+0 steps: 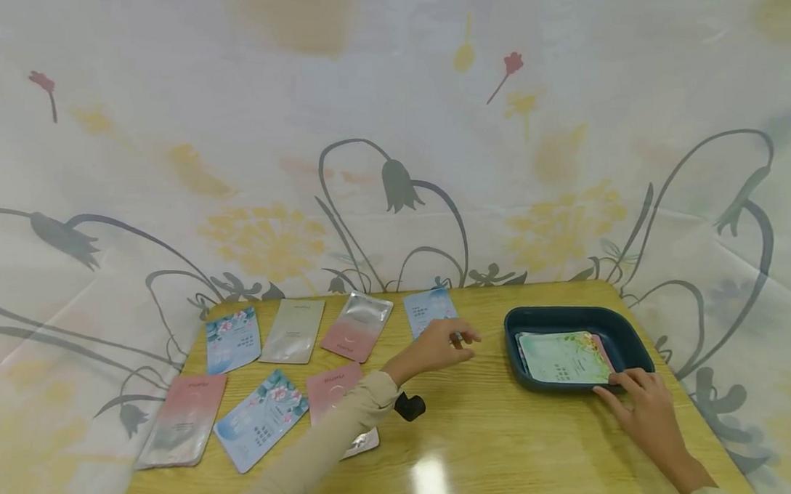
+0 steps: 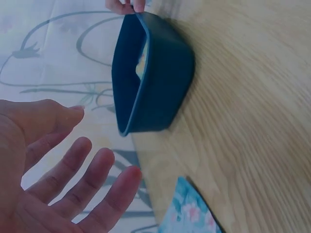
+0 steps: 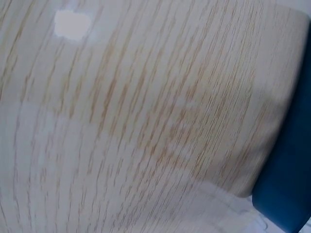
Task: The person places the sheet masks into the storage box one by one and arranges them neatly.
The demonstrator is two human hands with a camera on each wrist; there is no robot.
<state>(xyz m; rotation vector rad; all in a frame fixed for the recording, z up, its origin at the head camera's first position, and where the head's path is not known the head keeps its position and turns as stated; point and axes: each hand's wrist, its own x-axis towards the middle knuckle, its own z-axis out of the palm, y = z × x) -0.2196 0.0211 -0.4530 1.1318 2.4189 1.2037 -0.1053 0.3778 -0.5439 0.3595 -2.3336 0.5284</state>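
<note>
My left hand [image 1: 436,344] is over the table with its fingers spread and nothing in them; the left wrist view shows the same empty hand [image 2: 73,184]. It partly covers a blue floral sheet mask packet [image 1: 426,306] at the back of the table. My right hand [image 1: 648,408] grips the near right rim of a dark blue plastic tub [image 1: 518,371], fingers over the edge and thumb outside. Inside the tub lie a green floral packet [image 1: 562,358] and a pink-edged one under it. The right wrist view catches only the tub's wall [image 3: 286,170], not the hand.
Left of the tub, several flat packets lie spread out: blue floral ones [image 1: 261,420], a pale gold one [image 1: 293,331] and pink-and-silver ones [image 1: 356,325]. One pink packet [image 1: 331,390] is partly under my left sleeve. A flower-printed curtain [image 1: 375,93] borders the wooden table [image 1: 493,454].
</note>
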